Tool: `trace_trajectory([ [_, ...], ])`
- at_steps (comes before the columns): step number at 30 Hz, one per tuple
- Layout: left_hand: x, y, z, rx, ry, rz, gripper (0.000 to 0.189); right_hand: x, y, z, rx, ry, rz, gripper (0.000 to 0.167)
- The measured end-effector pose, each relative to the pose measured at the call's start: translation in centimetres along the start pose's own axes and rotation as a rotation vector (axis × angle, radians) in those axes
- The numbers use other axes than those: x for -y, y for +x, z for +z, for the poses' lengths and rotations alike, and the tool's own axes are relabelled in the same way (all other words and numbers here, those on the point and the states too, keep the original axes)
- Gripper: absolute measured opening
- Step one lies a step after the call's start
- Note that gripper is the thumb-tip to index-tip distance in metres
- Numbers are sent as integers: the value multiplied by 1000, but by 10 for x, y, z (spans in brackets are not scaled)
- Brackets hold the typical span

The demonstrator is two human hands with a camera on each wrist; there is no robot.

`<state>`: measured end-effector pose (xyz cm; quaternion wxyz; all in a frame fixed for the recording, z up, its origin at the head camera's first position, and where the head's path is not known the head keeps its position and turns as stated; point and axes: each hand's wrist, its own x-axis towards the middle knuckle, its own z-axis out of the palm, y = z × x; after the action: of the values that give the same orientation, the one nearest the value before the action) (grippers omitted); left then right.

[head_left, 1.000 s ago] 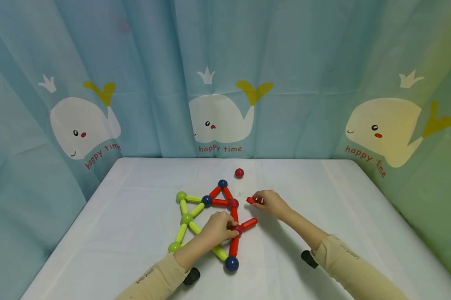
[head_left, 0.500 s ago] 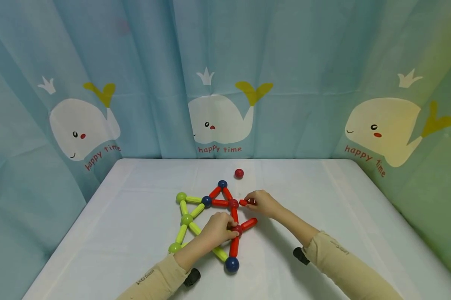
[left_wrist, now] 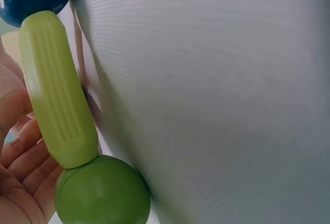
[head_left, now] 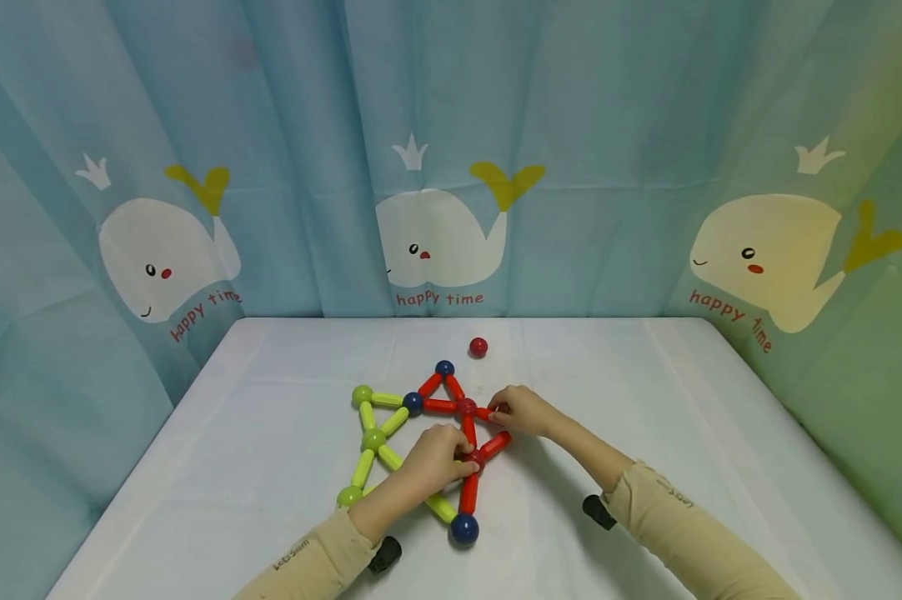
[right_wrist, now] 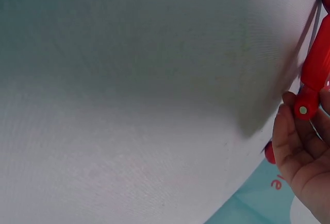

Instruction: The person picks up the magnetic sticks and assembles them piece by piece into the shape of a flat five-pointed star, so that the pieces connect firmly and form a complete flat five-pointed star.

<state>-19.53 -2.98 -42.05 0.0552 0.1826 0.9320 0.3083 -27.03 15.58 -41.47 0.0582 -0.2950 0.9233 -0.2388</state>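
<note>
A flat frame of magnetic rods and balls lies mid-table in the head view. My left hand (head_left: 430, 460) holds the lower red ball (head_left: 476, 460), from which a red rod (head_left: 498, 444) sticks out rightward. Between thumb and fingers, my right hand (head_left: 524, 410) pinches another red rod (head_left: 483, 412), its far end right at the upper red ball (head_left: 466, 407). The right wrist view shows the round metal-dotted end of this red rod (right_wrist: 307, 103) among the fingers. In the left wrist view, a yellow-green rod (left_wrist: 59, 90) partly covers the left hand (left_wrist: 23, 167).
A loose red ball (head_left: 478, 347) sits behind the frame. Yellow-green rods (head_left: 367, 415) and green balls (head_left: 373, 439) form its left side, partly under the left forearm. A dark blue ball (head_left: 463, 529) marks the near corner. A whale-print curtain (head_left: 608, 167) hangs behind the table.
My right hand has moved left with the red rod, bringing its end to the upper red ball. The left hand keeps its hold on the lower red ball.
</note>
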Motion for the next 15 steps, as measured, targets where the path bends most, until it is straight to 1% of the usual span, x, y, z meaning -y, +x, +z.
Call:
trace_trajectory([
  [6,-2,0,-1,2,14,-11,18,-3,0,2,11,29,17,14],
  [10,-1,0,-1,9,-7,-9,19,-3,-1,2,29,60,29,15],
  [15,2,1,-1,21,-42,-1,18,-2,-2,2,40,66,22,16],
])
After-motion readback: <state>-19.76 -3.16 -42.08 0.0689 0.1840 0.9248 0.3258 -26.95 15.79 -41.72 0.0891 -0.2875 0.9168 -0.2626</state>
